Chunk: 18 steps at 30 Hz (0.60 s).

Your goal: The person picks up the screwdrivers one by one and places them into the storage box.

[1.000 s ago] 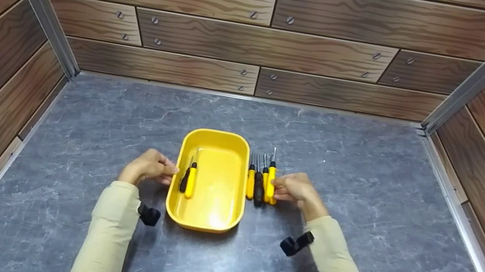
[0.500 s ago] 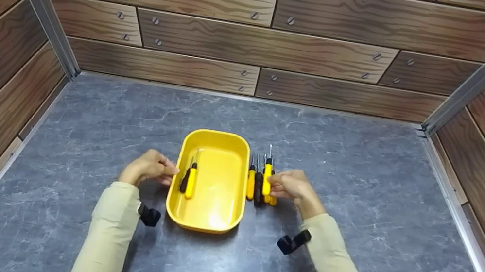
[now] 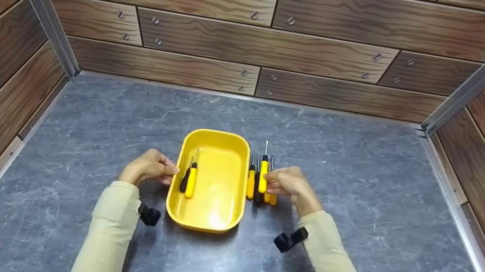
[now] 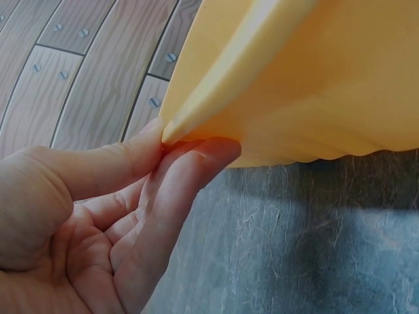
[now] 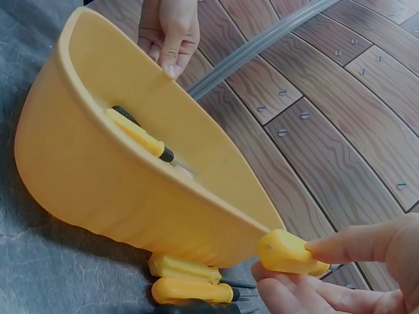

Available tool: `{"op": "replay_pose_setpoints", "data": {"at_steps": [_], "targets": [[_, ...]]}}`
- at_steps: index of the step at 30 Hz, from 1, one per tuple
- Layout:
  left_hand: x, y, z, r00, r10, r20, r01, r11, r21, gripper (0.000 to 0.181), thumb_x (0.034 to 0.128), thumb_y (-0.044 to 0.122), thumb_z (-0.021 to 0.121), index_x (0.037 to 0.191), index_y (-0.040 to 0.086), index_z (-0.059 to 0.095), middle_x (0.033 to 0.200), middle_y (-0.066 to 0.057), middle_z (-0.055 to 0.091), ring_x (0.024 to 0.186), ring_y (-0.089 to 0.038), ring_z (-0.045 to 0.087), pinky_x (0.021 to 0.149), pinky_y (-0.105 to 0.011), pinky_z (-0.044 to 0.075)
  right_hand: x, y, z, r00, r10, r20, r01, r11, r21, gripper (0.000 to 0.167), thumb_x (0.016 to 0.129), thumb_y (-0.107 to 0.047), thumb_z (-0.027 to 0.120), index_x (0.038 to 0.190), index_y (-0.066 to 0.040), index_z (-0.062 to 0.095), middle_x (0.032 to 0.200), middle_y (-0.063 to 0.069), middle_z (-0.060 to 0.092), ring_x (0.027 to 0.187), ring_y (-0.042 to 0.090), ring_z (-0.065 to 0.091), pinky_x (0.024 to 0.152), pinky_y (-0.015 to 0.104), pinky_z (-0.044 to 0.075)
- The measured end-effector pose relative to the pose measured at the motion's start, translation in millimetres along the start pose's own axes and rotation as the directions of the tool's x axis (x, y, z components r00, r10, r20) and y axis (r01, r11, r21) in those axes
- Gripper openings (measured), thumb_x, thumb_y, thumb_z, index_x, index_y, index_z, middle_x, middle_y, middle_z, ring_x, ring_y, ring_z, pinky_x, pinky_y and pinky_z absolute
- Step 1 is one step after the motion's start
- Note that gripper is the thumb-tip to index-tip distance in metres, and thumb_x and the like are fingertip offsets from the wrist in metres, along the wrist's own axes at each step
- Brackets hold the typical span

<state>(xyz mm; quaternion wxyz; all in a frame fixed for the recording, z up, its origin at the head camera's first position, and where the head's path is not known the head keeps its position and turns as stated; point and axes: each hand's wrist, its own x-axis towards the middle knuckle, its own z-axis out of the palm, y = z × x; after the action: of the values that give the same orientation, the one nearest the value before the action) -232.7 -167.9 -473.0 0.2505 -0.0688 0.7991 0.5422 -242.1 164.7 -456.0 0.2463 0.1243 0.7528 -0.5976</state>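
Note:
A yellow plastic bin [image 3: 213, 207] stands on the table. My left hand [image 3: 149, 167] pinches its left rim between thumb and fingers; the left wrist view shows the bin wall [image 4: 275, 98] close up. Inside, along the left side, lie a yellow screwdriver [image 3: 191, 181] and a black-handled screwdriver [image 3: 184, 181]. My right hand [image 3: 291, 183] pinches a yellow-and-black screwdriver [image 3: 263, 176] by the handle, raised above the others, shaft pointing away. Beneath it, against the bin's right side, lie several more screwdrivers, among them a yellow one [image 3: 250, 185]; some are partly covered.
The grey marbled tabletop [image 3: 362, 185] spreads around the bin. Wood-patterned walls [image 3: 194, 69] with metal edge strips [image 3: 467, 237] enclose it at the back and both sides.
My right hand has lifted the yellow screwdriver off the group and carried it left, towards the bin. My left hand and the bin stay where they were.

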Motion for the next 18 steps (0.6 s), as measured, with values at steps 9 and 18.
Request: {"op": "replay_pose_setpoints", "data": {"at_steps": [9,18], "targets": [[-1.1,0.6,0.2,1.0,-0.009,-0.005,0.009,1.0,-0.009,0.029,0.0928,0.004,0.061,0.113,-0.016,0.061,0.072,-0.002,0.065,0.06,-0.007,0.065,0.071,-0.026,0.065,-1.6,-5.3,4.2,1.0,-0.017,0.007,0.017,1.0,-0.011,0.037,0.087,-0.002,0.062,0.12,0.014,0.058,0.066,0.0,0.065,0.06,0.009,0.065,0.068,0.024,0.064],[0.2,-0.6,0.2,1.0,-0.003,0.007,0.003,1.0,-0.008,0.03,0.0928,0.003,0.061,0.114,-0.017,0.06,0.069,-0.001,0.065,0.058,-0.005,0.064,0.068,-0.023,0.064,-0.5,-5.0,6.7,0.998,-0.048,0.04,0.047,0.999,0.006,0.039,0.087,-0.002,0.058,0.12,0.018,0.055,0.061,-0.003,0.064,0.056,0.007,0.064,0.06,0.018,0.062]]}}
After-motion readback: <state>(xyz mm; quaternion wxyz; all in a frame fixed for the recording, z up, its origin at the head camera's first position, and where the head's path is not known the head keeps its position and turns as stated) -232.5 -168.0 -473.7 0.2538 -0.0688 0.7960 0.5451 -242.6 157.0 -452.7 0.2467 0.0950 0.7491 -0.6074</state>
